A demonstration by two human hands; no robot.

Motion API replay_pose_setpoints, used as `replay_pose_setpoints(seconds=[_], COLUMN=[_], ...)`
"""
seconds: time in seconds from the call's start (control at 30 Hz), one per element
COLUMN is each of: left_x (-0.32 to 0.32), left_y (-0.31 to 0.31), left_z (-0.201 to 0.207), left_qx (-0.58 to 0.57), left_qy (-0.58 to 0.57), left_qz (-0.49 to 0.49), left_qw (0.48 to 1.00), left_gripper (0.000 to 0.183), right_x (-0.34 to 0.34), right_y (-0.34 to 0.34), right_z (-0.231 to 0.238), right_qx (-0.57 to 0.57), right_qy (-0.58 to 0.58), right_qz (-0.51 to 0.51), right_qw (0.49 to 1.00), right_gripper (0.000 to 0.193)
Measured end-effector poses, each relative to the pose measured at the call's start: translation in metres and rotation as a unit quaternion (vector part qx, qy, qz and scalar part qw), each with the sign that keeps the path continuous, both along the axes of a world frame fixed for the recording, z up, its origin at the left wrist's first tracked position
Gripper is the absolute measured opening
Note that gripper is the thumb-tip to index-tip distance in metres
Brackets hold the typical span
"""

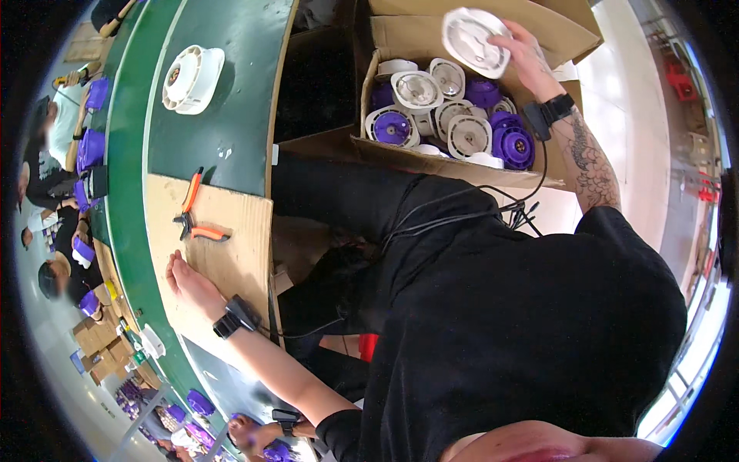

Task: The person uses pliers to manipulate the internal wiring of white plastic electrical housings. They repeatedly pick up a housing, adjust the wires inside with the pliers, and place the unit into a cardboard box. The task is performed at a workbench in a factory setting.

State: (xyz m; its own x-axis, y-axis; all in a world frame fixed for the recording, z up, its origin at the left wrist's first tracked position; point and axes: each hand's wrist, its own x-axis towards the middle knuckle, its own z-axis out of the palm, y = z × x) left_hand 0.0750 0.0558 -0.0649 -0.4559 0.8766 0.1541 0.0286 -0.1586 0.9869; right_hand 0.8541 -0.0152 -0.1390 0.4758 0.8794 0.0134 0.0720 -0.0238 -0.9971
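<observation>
My right hand (526,60) is raised over an open cardboard box (566,165), gripping the edge of a white round-cornered plastic housing (468,40). Inside the box lie several similar white housings (469,137) and purple ones (513,146), heaped together. My left hand (192,285) rests on a wooden board (242,219), its fingers loosely extended and nothing visible in them. Just beyond its fingertips lie spread cutting pliers (188,219) with orange and black handles. Farther along the green tabletop (246,92) stands a white round housing (192,79), apart from both hands.
Black cables (454,219) run across my lap from my wrist straps. A second dark, open box (319,85) stands between the table and the housing box. Across the green bench, people work with purple parts (91,146). Another person's hands (258,437) are at the lower edge.
</observation>
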Motion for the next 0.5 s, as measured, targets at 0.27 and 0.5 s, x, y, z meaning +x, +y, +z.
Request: replay_pose_setpoints(seconds=[0.27,0.5], left_x=[0.01,0.05], left_y=[-0.007,-0.033], left_z=[0.022,0.088], left_qx=[-0.005,0.004], left_qy=[-0.042,-0.042], left_qz=[0.009,-0.086], left_qw=[0.999,0.995], left_gripper=[0.014,0.036], right_x=[-0.141,-0.295], right_y=[0.057,0.11], right_z=[0.208,0.253], right_qx=[0.151,0.357], right_qy=[-0.121,-0.213], right_qz=[0.207,0.32], right_qw=[0.959,0.851], right_gripper=[0.042,0.059])
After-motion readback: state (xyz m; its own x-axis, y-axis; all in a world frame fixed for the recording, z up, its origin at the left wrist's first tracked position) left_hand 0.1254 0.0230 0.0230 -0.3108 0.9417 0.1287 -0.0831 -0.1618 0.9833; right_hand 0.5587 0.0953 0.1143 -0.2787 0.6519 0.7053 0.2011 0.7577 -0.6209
